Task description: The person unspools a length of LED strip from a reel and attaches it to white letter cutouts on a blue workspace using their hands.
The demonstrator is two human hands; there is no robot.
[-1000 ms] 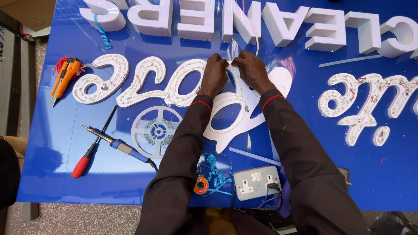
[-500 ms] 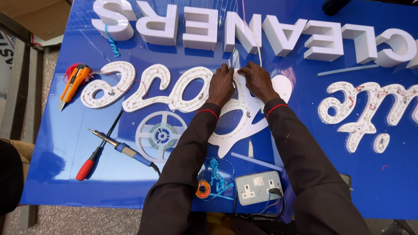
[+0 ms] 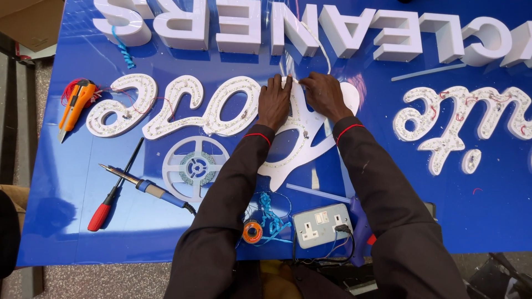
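Note:
My left hand (image 3: 275, 102) and my right hand (image 3: 326, 95) press side by side on the top of a white cursive letter base (image 3: 293, 149) that lies on a blue sign board (image 3: 72, 182). Between the fingertips I pinch a thin white strip (image 3: 290, 82) against the letter's upper edge. The letter's face carries rows of small lights. More white script letters (image 3: 166, 105) with red wires join it on the left. Both sleeves are dark with a red cuff line.
Block white letters (image 3: 310, 25) run along the far edge. An orange utility knife (image 3: 75, 105), a white empty reel (image 3: 194, 166), a blue-handled soldering iron (image 3: 149, 188), a red screwdriver (image 3: 105, 207), a grey socket box (image 3: 322, 224) and a solder roll (image 3: 252, 231) lie near me.
Both hands have come down from a raised position onto the letter's top edge, and the strip they held now lies against it. The view has shifted slightly.

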